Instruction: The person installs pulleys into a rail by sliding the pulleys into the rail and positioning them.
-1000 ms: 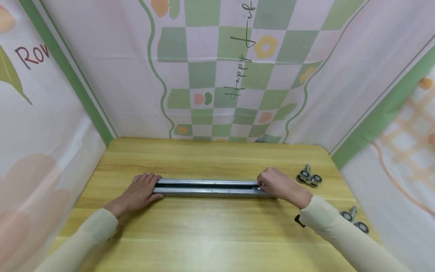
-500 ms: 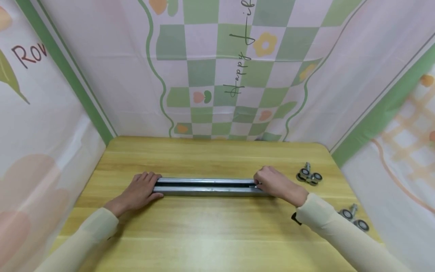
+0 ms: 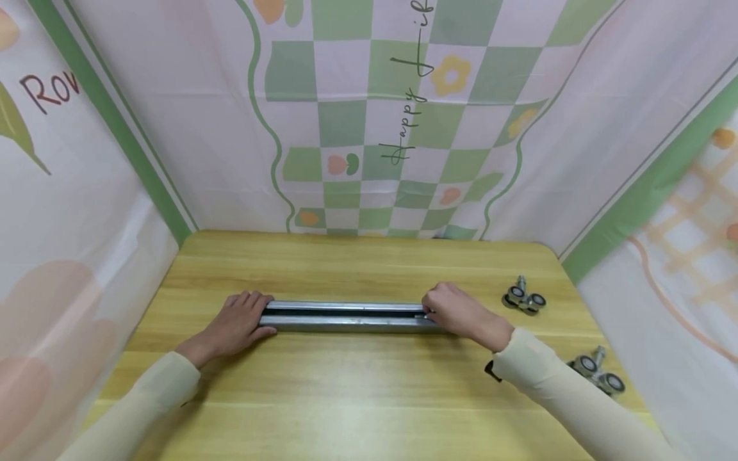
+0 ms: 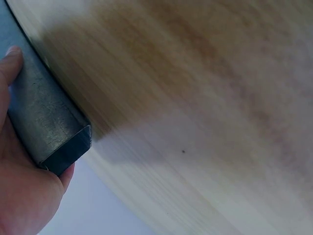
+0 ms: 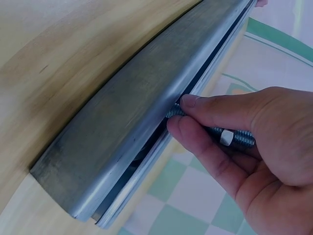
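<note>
A grey steel C-channel track (image 3: 346,322) lies across the table with its long slot facing up. My left hand (image 3: 235,320) grips its left end, fingers over the far side and thumb on the near side. In the left wrist view, the track's squared end (image 4: 68,147) sticks out by the palm. My right hand (image 3: 461,312) is at the right part of the track. Seen from the right wrist, thumb and forefinger pinch a threaded bolt (image 5: 247,139) with a nut on it, standing out of the slot. Something partly visible sits inside the slot; its shape is unclear.
Two metal roller trolleys with bolts lie at the table's right: one farther back (image 3: 523,298), one nearer (image 3: 599,372), close to the right sleeve. The wooden table (image 3: 346,397) is bounded by printed cloth (image 3: 403,192) at the back and both sides.
My right hand has slid a short way left along the track, the bolt still pinched in it. The left hand and the track have stayed in place.
</note>
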`<state>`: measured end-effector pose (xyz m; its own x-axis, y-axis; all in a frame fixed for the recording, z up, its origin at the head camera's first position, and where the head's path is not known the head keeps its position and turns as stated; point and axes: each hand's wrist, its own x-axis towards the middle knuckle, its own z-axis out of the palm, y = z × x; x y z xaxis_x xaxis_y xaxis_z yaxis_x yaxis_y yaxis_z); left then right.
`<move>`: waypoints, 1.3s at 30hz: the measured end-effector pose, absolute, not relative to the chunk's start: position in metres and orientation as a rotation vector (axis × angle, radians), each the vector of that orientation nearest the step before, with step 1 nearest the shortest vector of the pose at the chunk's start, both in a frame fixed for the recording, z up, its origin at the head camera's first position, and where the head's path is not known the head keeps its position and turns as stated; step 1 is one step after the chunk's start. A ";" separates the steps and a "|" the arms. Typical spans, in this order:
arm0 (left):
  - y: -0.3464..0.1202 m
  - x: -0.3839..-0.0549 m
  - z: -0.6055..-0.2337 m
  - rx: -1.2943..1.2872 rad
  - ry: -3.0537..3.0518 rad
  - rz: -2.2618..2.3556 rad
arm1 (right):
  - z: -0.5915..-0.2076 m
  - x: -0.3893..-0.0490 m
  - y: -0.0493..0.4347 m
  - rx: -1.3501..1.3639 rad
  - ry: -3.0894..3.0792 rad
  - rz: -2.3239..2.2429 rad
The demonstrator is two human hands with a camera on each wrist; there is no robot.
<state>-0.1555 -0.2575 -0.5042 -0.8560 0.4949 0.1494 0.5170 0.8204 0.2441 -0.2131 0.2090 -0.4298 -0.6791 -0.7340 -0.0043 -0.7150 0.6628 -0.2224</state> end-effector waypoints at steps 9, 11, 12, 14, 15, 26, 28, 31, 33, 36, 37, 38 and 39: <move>-0.256 -0.155 -0.500 -0.790 -2.971 -0.412 | -0.429 -0.211 0.203 -1.261 2.779 -0.313; -0.257 -0.155 -0.500 -0.789 -2.974 -0.413 | -0.429 -0.211 0.200 -1.254 2.773 -0.308; -0.257 -0.155 -0.500 -0.789 -2.976 -0.415 | -0.429 -0.211 0.199 -1.251 2.771 -0.307; -0.257 -0.155 -0.500 -0.789 -2.976 -0.420 | -0.428 -0.212 0.197 -1.249 2.766 -0.306; -0.257 -0.155 -0.500 -0.789 -2.975 -0.422 | -0.428 -0.211 0.196 -1.247 2.766 -0.305; -0.258 -0.156 -0.503 -0.804 -2.966 -0.418 | -0.429 -0.212 0.185 -1.255 2.740 -0.323; -0.258 -0.156 -0.503 -0.808 -2.964 -0.418 | -0.429 -0.212 0.183 -1.257 2.731 -0.332; -0.258 -0.156 -0.503 -0.808 -2.965 -0.418 | -0.429 -0.212 0.181 -1.263 2.725 -0.342; -0.258 -0.156 -0.503 -0.807 -2.964 -0.421 | -0.430 -0.212 0.179 -1.271 2.724 -0.349; -0.259 -0.156 -0.503 -0.805 -2.964 -0.423 | -0.430 -0.212 0.176 -1.286 2.726 -0.352; -0.259 -0.156 -0.503 -0.804 -2.965 -0.426 | -0.430 -0.212 0.175 -1.291 2.727 -0.351; -0.259 -0.156 -0.503 -0.804 -2.965 -0.425 | -0.430 -0.212 0.174 -1.292 2.727 -0.350; -0.259 -0.157 -0.503 -0.804 -2.965 -0.426 | -0.430 -0.212 0.172 -1.292 2.727 -0.349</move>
<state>-0.1567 -0.2590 -0.5034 -0.8649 0.4899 0.1093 0.5009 0.8280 0.2520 -0.2120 0.1725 -0.4300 -0.6338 -0.7735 0.0037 -0.7495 0.6130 -0.2499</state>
